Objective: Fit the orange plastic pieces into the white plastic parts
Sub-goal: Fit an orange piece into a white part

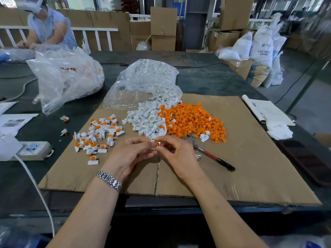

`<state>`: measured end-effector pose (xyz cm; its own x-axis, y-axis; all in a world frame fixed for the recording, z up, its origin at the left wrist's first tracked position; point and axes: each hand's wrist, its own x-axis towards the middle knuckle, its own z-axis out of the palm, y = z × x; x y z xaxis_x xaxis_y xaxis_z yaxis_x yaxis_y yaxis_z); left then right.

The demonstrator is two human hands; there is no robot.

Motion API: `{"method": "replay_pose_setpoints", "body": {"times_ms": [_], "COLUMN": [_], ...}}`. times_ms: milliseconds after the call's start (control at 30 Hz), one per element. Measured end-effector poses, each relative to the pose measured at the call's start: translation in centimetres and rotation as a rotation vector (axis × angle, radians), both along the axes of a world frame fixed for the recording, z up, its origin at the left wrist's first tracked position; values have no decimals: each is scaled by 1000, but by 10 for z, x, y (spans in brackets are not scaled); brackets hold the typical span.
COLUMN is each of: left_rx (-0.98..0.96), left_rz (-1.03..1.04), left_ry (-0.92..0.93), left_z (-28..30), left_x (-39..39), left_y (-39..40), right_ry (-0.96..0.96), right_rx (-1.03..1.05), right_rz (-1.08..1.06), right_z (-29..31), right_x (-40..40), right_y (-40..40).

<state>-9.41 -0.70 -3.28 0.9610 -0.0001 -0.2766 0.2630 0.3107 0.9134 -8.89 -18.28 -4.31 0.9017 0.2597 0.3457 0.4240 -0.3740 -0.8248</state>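
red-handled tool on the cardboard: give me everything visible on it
The tool looks like pliers or cutters: a grey metal head, slim handles sleeved red, then black at the tips. It lies flat on the cardboard sheet, angled, head against the near edge of the orange pieces pile, handles pointing toward the near right. Neither hand touches it; the right hand hides part of the head.

Head-worn view, forward-down, close over hands (155, 154).
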Motion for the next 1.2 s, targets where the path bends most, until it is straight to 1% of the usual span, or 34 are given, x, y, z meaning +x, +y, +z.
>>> {"method": "replay_pose_setpoints", "body": {"times_ms": [67, 100, 133, 167, 200, 233, 267, 300, 333, 367, 467, 533, 600, 633, 700, 767, 833, 933, 1067, 1200], "left_rx": [-11, -22, -29, -32, -34, -38, -46, -55, -65, -74, -96, -112, -136, -147, -166, -177, -188, -164, -128, -35], "left_rz": [16, 28, 34, 34, 29, 26, 26, 27, 30, 33, 49, 62, 87, 100, 128, 153, 161, 178, 205, 228], "left_ry": [-4, -4, -6, -9, -12, -13, -12, -11, -9, -6, -6, -13, -20, -29, -55, -83, -111, -125, -126, -136], "left_z": [-1, -1, -2, -3, -3, -4, -4, -4, -3, -2, 1, 5, 9, 12, 19, 26, 31, 36, 37, 35], "left_x": [0, 1, 1, 1, 1, 1, 1, 2, 2, 2, -1, -4, -5, -5, -5, -4, -5, -5, -5, -6], "left_y": [-1, -1, -1, -1, 0, 0, 1, 1, 1, 1, -2, -3, -4, -4, -5, -7, -7, -7, -5, -6], "right_ry": [21, 19, -6, -19, 19, 107, 208, 286, 320, 314, 243, 263, 363, 394, 427, 512, 584, 637, 641, 586], "right_rx": [-9, -63, -208, -439, -664, -844, -948, -988, -993, -990, -915, -747, -536, -485, -480, -446, -393, -282, -209, -228], "right_rz": [-39, -117, -236, -369, -477, -535, -542, -519, -490, -463, -394, -315, -191, -124, -8, 70, 125, 181, 207, 201], "right_z": [7, 11, 14, 17, 19, 21, 24, 26, 27, 29, 36, 43, 56, 65, 78, 85, 87, 89, 83, 75], "right_x": [-2, -3, -3, -3, -5, -7, -9, -10, -9, -10, -9, -6, -6, -6, -6, -6, -6, -9, -12, -14], "right_y": [-5, -10, -18, -27, -36, -43, -48, -51, -51, -50, -45, -43, -42, -40, -34, -26, -19, -12, -6, 0]}}
